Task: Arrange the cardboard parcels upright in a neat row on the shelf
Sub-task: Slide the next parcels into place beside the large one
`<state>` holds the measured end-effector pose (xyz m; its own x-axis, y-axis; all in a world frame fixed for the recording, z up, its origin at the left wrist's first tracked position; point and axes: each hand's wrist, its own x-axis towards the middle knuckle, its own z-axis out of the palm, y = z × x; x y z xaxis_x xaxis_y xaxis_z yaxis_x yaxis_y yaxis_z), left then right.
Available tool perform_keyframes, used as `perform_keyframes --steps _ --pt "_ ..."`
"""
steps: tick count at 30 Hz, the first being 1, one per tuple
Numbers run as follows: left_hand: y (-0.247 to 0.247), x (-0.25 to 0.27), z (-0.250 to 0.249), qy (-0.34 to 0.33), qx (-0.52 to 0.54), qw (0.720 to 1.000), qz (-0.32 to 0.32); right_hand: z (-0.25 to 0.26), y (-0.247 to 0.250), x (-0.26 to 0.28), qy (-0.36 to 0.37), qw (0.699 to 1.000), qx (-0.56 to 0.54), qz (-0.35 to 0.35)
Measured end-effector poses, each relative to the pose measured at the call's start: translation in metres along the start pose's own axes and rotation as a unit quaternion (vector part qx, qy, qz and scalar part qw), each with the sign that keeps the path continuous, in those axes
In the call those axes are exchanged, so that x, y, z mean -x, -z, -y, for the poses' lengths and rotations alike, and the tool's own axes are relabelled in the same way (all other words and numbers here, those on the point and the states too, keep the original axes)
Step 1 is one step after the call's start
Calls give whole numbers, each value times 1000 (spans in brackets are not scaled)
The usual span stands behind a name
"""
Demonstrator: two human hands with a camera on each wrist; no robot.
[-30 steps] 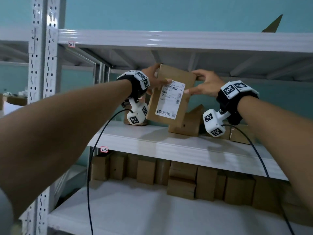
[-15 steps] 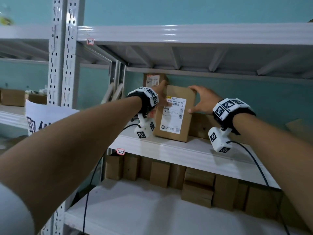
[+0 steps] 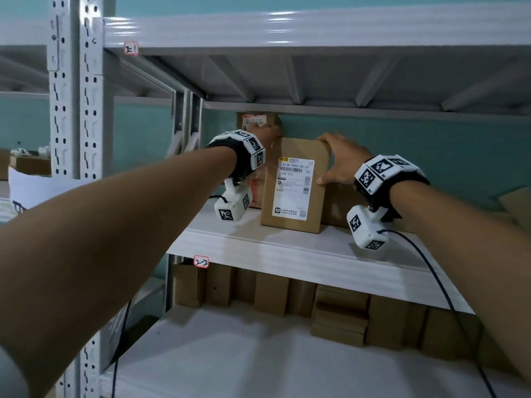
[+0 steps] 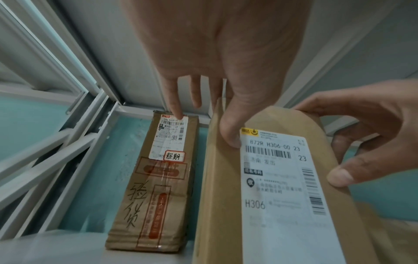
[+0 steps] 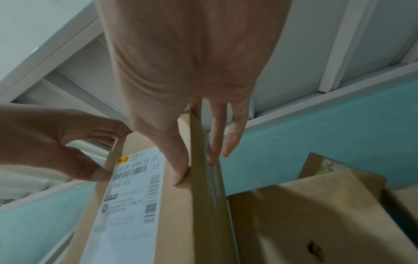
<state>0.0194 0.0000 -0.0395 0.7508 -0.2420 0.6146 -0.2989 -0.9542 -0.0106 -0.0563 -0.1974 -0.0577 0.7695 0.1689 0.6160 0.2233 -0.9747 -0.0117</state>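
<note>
Both hands grip a labelled parcel standing upright on the middle shelf.

The white metal shelf board (image 3: 287,251) carries the flat brown cardboard parcel with a white shipping label (image 3: 293,185), upright near the front edge. Just to its left, farther back against the teal wall, stands a taller, narrow brown cardboard parcel with orange print and handwriting (image 4: 156,180). A lower brown cardboard box (image 5: 316,214) sits right of the labelled parcel. The right hand (image 3: 342,159) clasps the parcel's upper right edge, thumb in front, fingers behind. The left hand (image 4: 217,59) pinches the upper left edge, thumb on the label's corner.
</note>
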Motion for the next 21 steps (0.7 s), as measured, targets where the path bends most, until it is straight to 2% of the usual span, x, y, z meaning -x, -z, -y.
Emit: perform_keyframes --steps 7,14,17,21 --pt "-15 -22 4 28 -6 1000 11 -2 -11 -15 -15 1000 7 11" --pt "-49 -72 22 -2 16 999 43 -5 -20 -29 -25 999 20 12" --pt "-41 -57 15 8 -5 999 31 -7 -23 -35 -29 999 30 13" --pt "-35 -42 13 9 40 999 21 -9 -28 -41 -36 997 70 1"
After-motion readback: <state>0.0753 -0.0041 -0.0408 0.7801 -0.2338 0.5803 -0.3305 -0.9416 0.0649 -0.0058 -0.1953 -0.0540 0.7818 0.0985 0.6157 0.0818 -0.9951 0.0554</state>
